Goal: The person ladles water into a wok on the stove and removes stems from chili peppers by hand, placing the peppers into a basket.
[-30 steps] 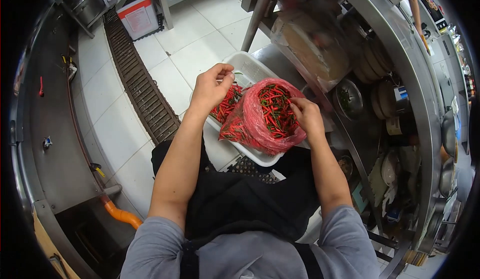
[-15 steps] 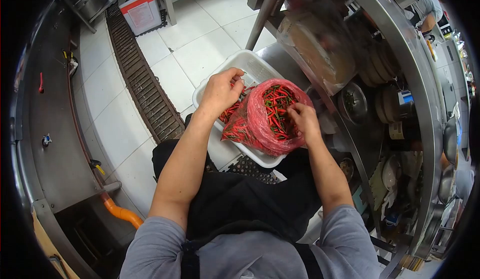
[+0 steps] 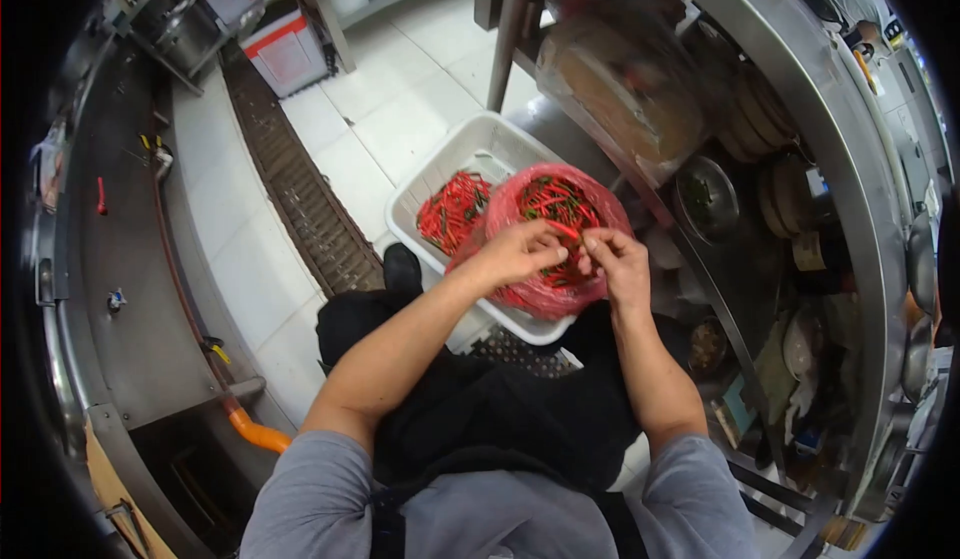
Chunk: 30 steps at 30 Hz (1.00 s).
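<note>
Over the mouth of a red plastic bag [image 3: 612,209], my two hands are close together. A red chili pepper [image 3: 564,230] spans the gap between them. My left hand [image 3: 522,253] has its fingers closed at one end of the pepper, and my right hand [image 3: 616,262] pinches at the other, stem end. Many red and green chilies [image 3: 552,195] fill the bag, which sits in a white perforated plastic basket [image 3: 407,221]. Beside the bag, in the basket's left part, lies a loose heap of red chilies [image 3: 452,209].
A steel shelf unit [image 3: 690,259] close on the right holds a metal bowl [image 3: 706,199] and bagged goods [image 3: 620,94]. Along the left run a floor drain grate [image 3: 285,174] and a steel counter front [image 3: 130,289]. A red-and-white box [image 3: 287,56] stands ahead.
My left hand has moved from the basket's left side to the bag's mouth, meeting my right hand. A chili pepper now shows between them, and the loose heap is uncovered.
</note>
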Tool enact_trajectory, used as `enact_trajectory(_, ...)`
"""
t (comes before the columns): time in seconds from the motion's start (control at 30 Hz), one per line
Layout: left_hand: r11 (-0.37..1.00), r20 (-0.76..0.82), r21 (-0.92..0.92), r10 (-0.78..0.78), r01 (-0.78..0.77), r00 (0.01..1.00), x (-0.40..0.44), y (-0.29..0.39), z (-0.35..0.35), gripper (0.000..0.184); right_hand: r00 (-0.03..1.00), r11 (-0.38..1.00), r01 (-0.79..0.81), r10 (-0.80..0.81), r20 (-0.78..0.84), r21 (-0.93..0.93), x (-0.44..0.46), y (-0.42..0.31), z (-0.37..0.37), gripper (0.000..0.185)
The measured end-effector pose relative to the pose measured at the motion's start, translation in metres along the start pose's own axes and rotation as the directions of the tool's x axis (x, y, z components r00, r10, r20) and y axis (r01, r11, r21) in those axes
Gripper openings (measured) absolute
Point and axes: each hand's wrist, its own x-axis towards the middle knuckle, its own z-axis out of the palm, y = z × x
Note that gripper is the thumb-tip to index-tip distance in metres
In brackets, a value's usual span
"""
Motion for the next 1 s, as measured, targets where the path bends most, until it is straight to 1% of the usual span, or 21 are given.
enact_trajectory(0.03,1.0,0.003,0.025,0.018,-0.018,1.0,0.003,-0.005,0.001,0.033,0.999,1.0,0.027,-0.027,0.039,-0.003,0.001,0.006,-0.002,0.017)
enact_trajectory(0.07,0.998,0.003,0.058,0.04,-0.04,0.999,0.007,-0.009,-0.001,0.033,0.994,0.996,0.076,-0.079,0.075,0.04,0.005,0.017,-0.004,0.017)
enact_trajectory(0.13,0.999,0.03,-0.046,-0.022,0.024,0.999,0.005,-0.004,-0.003,0.029,0.997,0.999,0.034,-0.035,0.062,0.025,0.003,0.016,-0.003,0.016)
enact_trajectory(0.2,0.989,0.037,-0.137,-0.053,0.058,0.998,0.004,0.004,-0.003,0.027,0.998,0.997,-0.003,-0.001,0.057,0.075,0.003,0.015,-0.002,0.016)
enact_trajectory(0.23,0.991,0.034,-0.123,-0.051,0.055,0.998,0.004,0.007,-0.005,0.027,0.998,0.997,0.025,-0.03,0.062,0.076,0.003,0.014,-0.003,0.016)
enact_trajectory(0.3,0.929,0.078,-0.277,-0.232,0.245,0.97,0.005,0.013,-0.002,0.026,0.996,0.993,0.069,-0.075,0.056,0.097,-0.001,0.009,-0.003,0.015)
enact_trajectory(0.33,0.929,0.084,-0.273,-0.235,0.249,0.968,0.007,0.013,0.0,0.026,0.992,0.989,0.104,-0.111,0.053,0.109,-0.004,0.007,-0.003,0.015)
enact_trajectory(0.4,0.921,0.045,-0.179,-0.345,0.347,0.938,0.008,0.011,0.003,0.025,0.994,0.99,0.102,-0.106,0.033,0.1,-0.008,0.006,-0.002,0.014)
enact_trajectory(0.43,0.918,0.051,-0.177,-0.351,0.354,0.935,0.009,0.007,0.002,0.025,0.989,0.988,0.137,-0.141,0.047,0.076,-0.01,0.005,-0.002,0.013)
enact_trajectory(0.5,0.871,0.212,-0.39,-0.229,0.297,0.95,0.01,0.0,-0.003,0.021,0.976,0.978,0.203,-0.206,0.075,0.044,-0.009,0.009,-0.001,0.013)
enact_trajectory(0.53,0.866,0.218,-0.392,-0.239,0.309,0.946,0.012,-0.003,-0.003,0.021,0.978,0.98,0.192,-0.195,0.069,0.045,-0.009,0.009,-0.002,0.013)
enact_trajectory(0.6,0.889,0.027,-0.447,-0.098,0.1,0.995,0.013,0.002,0.0,0.021,0.985,0.987,0.151,-0.145,0.09,-0.056,-0.009,0.011,-0.003,0.013)
enact_trajectory(0.63,0.862,0.029,-0.49,-0.133,0.13,0.991,0.012,0.008,-0.001,0.024,0.986,0.988,0.139,-0.132,0.098,-0.061,-0.009,0.01,-0.003,0.013)
enact_trajectory(0.67,0.851,0.051,-0.499,-0.161,0.165,0.986,0.011,0.009,-0.002,0.026,0.985,0.988,0.14,-0.133,0.108,-0.066,-0.009,0.01,-0.003,0.013)
enact_trajectory(0.73,0.854,0.113,-0.432,-0.266,0.288,0.957,0.01,0.01,-0.003,0.029,0.973,0.969,0.206,-0.188,0.135,-0.136,-0.011,0.004,-0.001,0.013)
enact_trajectory(0.77,0.846,0.122,-0.435,-0.282,0.306,0.952,0.011,0.006,-0.004,0.029,0.968,0.963,0.227,-0.206,0.145,-0.145,-0.011,0.005,0.0,0.014)
enact_trajectory(0.8,0.841,0.141,-0.445,-0.272,0.306,0.952,0.012,0.001,-0.005,0.03,0.971,0.966,0.213,-0.193,0.138,-0.145,-0.012,0.005,0.001,0.014)
enact_trajectory(0.87,0.836,0.161,-0.454,-0.264,0.309,0.951,0.011,0.0,-0.006,0.03,0.96,0.95,0.25,-0.218,0.177,-0.185,-0.012,0.003,0.004,0.014)
enact_trajectory(0.93,0.897,-0.038,-0.425,-0.151,0.121,0.988,0.01,0.008,-0.006,0.029,0.966,0.947,0.237,-0.206,0.156,-0.215,-0.012,0.004,0.007,0.015)
enact_trajectory(0.97,0.917,-0.049,-0.392,-0.108,0.08,0.993,0.012,0.006,-0.01,0.033,0.978,0.954,0.183,-0.152,0.143,-0.237,-0.011,0.006,0.008,0.015)
enact_trajectory(1.0,0.916,-0.04,-0.391,-0.116,0.091,0.992,0.012,0.004,-0.011,0.033,0.987,0.958,0.128,-0.097,0.128,-0.257,-0.011,0.008,0.009,0.015)
